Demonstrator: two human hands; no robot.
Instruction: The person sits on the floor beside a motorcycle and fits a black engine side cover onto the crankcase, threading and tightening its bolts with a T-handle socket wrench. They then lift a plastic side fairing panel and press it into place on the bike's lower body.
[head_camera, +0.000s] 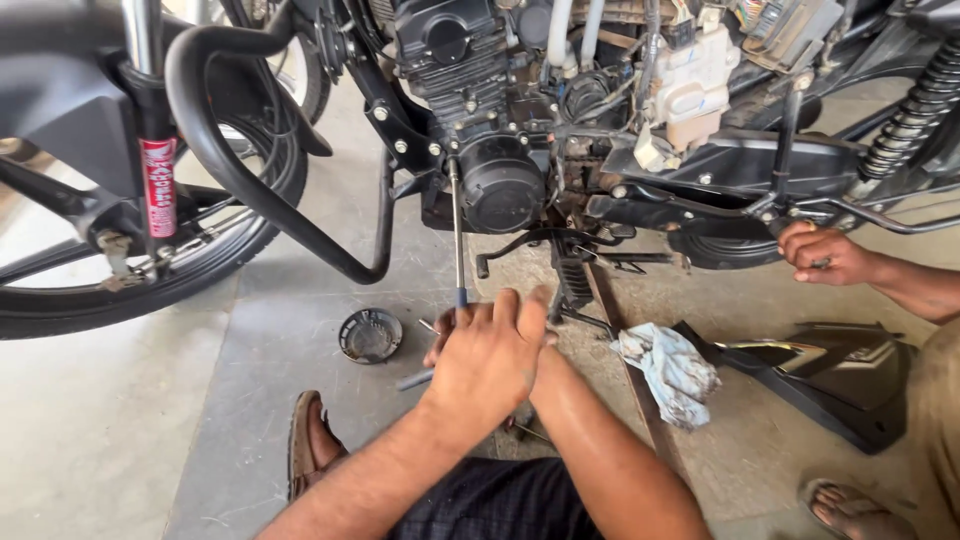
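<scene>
Concrete workshop floor, head view: a motorcycle engine is seen at 12 o'clock. A long T-handle wrench stands upright, its tip on an engine-side bolt, its lower end gripped by both hands. The left hand is curled closed over the handle; the right hand is mostly hidden behind it, fingers not discernible. The shaft is best kept square to the bolt. A rag lies at 3 o'clock, a round cap at 9, and another person's hand at 2.
</scene>
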